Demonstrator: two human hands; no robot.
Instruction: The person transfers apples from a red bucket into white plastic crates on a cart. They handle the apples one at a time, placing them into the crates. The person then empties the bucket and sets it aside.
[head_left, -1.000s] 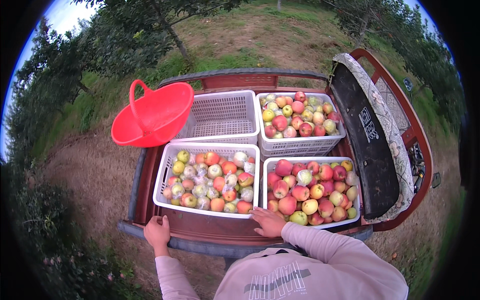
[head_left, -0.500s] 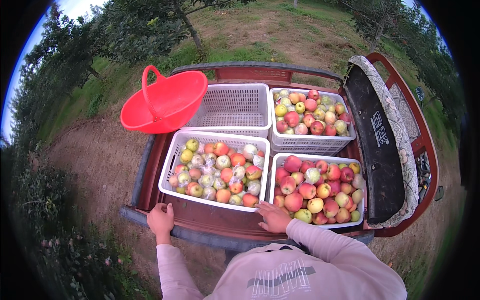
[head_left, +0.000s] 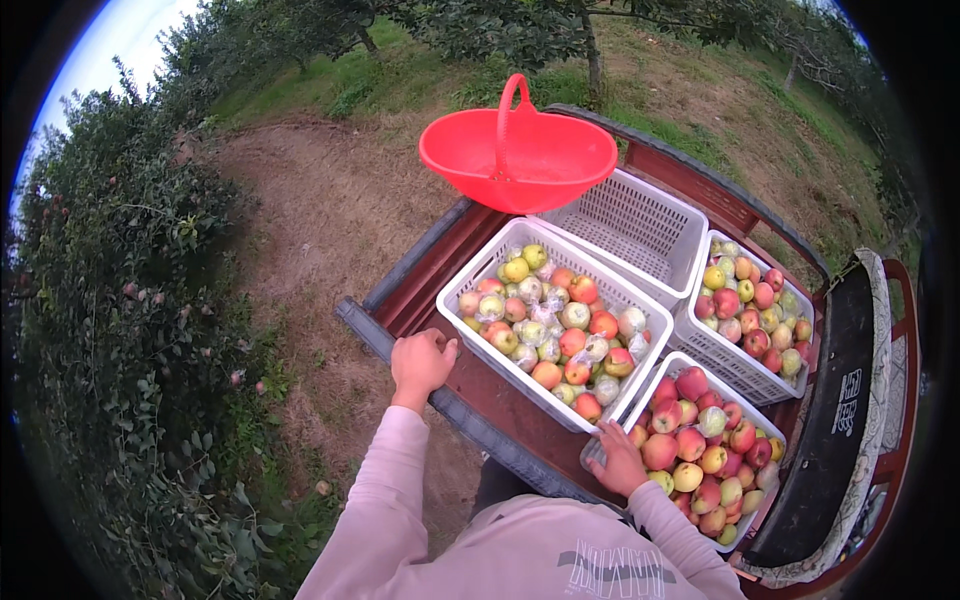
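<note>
My left hand (head_left: 421,368) is closed over the padded side rail (head_left: 470,425) of a reddish-brown cart bed, its thumb sticking up and its fingers partly hidden. Fingers stretched out, my right hand (head_left: 617,462) lies at the near corners of two white plastic crates and holds nothing. The nearer left crate (head_left: 470,335) has red, yellow and green apples in it, several wrapped in clear plastic. Redder apples (head_left: 690,445) fill the crate beside my right hand.
A red plastic basket (head_left: 470,150) with an arched handle sits tilted on the far left corner, partly over an empty white crate (head_left: 650,225). More apples lie in stacked crates (head_left: 720,345) at the right. Beyond them stands a black seat back (head_left: 815,440). Apple trees (head_left: 130,330) flank the cart.
My view has swung left, so the cart appears turned and farther right, and more trees show at left. Both hands stay on the cart's near side; the basket and crates keep their places.
</note>
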